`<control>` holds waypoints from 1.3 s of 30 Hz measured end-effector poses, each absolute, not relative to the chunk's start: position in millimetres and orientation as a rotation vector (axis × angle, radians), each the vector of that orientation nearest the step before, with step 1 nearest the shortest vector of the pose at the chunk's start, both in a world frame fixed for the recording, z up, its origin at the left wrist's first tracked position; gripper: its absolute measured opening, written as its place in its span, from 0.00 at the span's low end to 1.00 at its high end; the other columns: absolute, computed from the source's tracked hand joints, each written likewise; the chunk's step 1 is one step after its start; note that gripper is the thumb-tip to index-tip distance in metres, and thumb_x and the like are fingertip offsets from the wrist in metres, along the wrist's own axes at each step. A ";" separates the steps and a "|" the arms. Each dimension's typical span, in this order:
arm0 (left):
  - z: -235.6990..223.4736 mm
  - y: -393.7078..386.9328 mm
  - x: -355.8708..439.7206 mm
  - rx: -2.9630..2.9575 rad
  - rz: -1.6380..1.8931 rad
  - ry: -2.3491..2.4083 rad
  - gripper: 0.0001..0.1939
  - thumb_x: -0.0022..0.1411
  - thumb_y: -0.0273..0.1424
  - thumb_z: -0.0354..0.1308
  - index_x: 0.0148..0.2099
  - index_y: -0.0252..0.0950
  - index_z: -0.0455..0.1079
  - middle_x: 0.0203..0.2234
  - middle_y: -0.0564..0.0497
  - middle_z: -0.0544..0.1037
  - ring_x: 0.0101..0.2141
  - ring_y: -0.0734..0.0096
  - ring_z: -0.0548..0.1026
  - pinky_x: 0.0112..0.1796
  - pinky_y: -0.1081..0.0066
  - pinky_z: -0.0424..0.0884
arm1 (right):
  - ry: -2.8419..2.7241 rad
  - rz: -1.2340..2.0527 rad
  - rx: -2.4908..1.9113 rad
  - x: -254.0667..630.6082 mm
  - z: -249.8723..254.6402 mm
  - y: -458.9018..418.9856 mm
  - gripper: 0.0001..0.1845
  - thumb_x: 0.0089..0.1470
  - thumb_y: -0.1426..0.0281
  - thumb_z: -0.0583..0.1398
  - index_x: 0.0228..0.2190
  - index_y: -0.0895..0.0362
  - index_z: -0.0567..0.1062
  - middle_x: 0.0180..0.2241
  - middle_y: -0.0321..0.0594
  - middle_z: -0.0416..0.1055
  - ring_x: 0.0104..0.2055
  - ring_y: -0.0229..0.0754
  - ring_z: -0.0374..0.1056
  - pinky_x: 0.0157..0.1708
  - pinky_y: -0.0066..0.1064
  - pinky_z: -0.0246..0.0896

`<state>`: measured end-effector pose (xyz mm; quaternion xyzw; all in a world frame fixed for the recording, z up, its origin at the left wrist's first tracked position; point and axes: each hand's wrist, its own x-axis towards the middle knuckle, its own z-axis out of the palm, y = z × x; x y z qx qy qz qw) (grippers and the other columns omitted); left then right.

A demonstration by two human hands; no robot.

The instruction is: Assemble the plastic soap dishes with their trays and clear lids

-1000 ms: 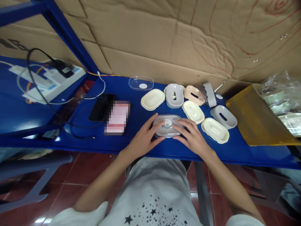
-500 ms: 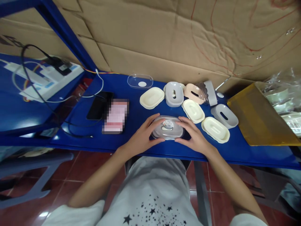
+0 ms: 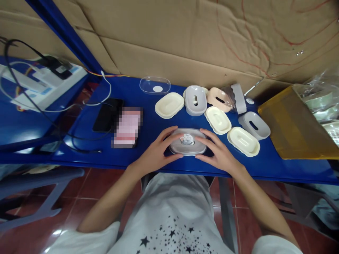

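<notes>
A grey oval soap dish (image 3: 188,150) under a clear lid lies on the blue table near its front edge. On the lid is a round printed sticker (image 3: 187,139). My left hand (image 3: 159,150) grips the dish's left end, thumb at the near side and fingers over the lid. At the right end, my right hand (image 3: 219,151) grips it in the same way. Just beyond it are a cream oval tray (image 3: 169,105), a slotted grey dish (image 3: 196,106) and another cream tray (image 3: 218,120). Farther right lie a third cream tray (image 3: 243,141) and a slotted grey dish (image 3: 254,126).
A loose clear lid (image 3: 148,85) and a peach slotted dish (image 3: 217,100) lie along the cardboard backing. On the left are a blurred-out phone (image 3: 128,127), a black phone (image 3: 106,114), cables and a power strip (image 3: 47,88). A taped carton (image 3: 304,127) stands right.
Both hands stay on the lidded soap dish, with only a slight shift of the fingers. The head view has moved a little; the other pieces lie as before.
</notes>
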<state>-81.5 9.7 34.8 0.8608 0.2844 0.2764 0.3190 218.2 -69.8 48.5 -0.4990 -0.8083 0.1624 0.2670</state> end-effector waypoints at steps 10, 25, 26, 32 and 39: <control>34.8 10.5 -82.1 2.236 0.684 0.783 0.34 0.72 0.44 0.67 0.75 0.51 0.62 0.74 0.43 0.63 0.71 0.51 0.67 0.70 0.49 0.67 | -2.186 0.427 -1.365 213.6 48.9 -68.4 0.37 0.68 0.58 0.66 0.73 0.41 0.64 0.75 0.46 0.60 0.75 0.58 0.61 0.73 0.56 0.62; 47.9 16.0 -69.7 2.701 0.741 0.974 0.35 0.77 0.31 0.59 0.80 0.42 0.54 0.81 0.33 0.44 0.78 0.35 0.47 0.71 0.32 0.56 | -1.843 -0.443 -2.074 284.3 48.3 -134.1 0.22 0.73 0.61 0.59 0.62 0.55 0.76 0.59 0.55 0.79 0.58 0.63 0.76 0.58 0.56 0.65; 47.6 7.9 -64.9 2.738 0.712 0.941 0.33 0.76 0.30 0.59 0.79 0.42 0.57 0.80 0.32 0.46 0.78 0.35 0.48 0.71 0.29 0.53 | -1.872 -0.405 -2.073 282.3 46.8 -140.9 0.21 0.73 0.62 0.59 0.62 0.54 0.76 0.57 0.54 0.80 0.57 0.62 0.77 0.56 0.54 0.66; 43.9 -11.1 -48.4 2.857 0.666 0.959 0.28 0.75 0.32 0.61 0.74 0.43 0.65 0.78 0.32 0.53 0.76 0.35 0.55 0.70 0.21 0.40 | -2.123 -0.015 -1.787 230.7 52.2 -146.4 0.24 0.74 0.71 0.55 0.67 0.49 0.71 0.61 0.47 0.79 0.60 0.54 0.77 0.58 0.51 0.65; 49.4 22.2 -63.3 2.854 0.670 1.184 0.22 0.78 0.35 0.58 0.70 0.44 0.72 0.74 0.34 0.65 0.73 0.35 0.63 0.70 0.26 0.50 | -2.184 0.064 -1.634 261.4 62.8 -95.1 0.20 0.76 0.63 0.57 0.63 0.48 0.74 0.62 0.43 0.79 0.65 0.49 0.73 0.64 0.48 0.66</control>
